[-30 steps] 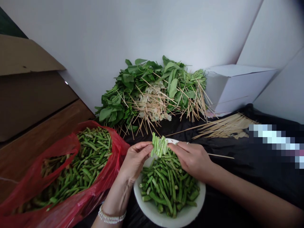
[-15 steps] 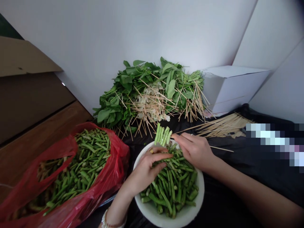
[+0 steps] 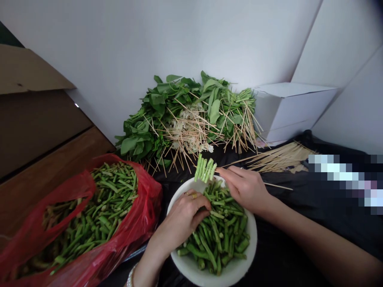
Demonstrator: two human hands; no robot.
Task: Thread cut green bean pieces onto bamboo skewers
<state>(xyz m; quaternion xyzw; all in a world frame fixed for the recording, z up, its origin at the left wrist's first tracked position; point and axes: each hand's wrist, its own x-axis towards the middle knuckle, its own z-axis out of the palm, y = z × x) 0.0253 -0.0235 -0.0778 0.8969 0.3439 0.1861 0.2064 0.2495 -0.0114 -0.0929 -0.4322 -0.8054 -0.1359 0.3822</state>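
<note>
A white bowl (image 3: 249, 249) filled with cut green bean pieces (image 3: 221, 235) sits on the black cloth in front of me. My right hand (image 3: 247, 189) pinches a thin wooden skewer (image 3: 277, 186) that carries a row of bean pieces (image 3: 205, 169), held above the bowl's far rim. My left hand (image 3: 184, 217) reaches into the bowl with its fingers curled down onto the beans; what its fingertips hold is hidden. A ring shows on that hand and a pearl bracelet on its wrist.
A red plastic bag (image 3: 48, 227) of bean pieces lies at the left. Skewered leafy greens (image 3: 185, 115) are piled against the wall, with loose skewers (image 3: 281, 157) and a white box (image 3: 293, 109) at the right. A cardboard box (image 3: 32, 103) stands at far left.
My left hand let go of the skewered beans and dropped into the bowl, fingers curling onto the loose pieces. My right hand lifted the skewer slightly away from me.
</note>
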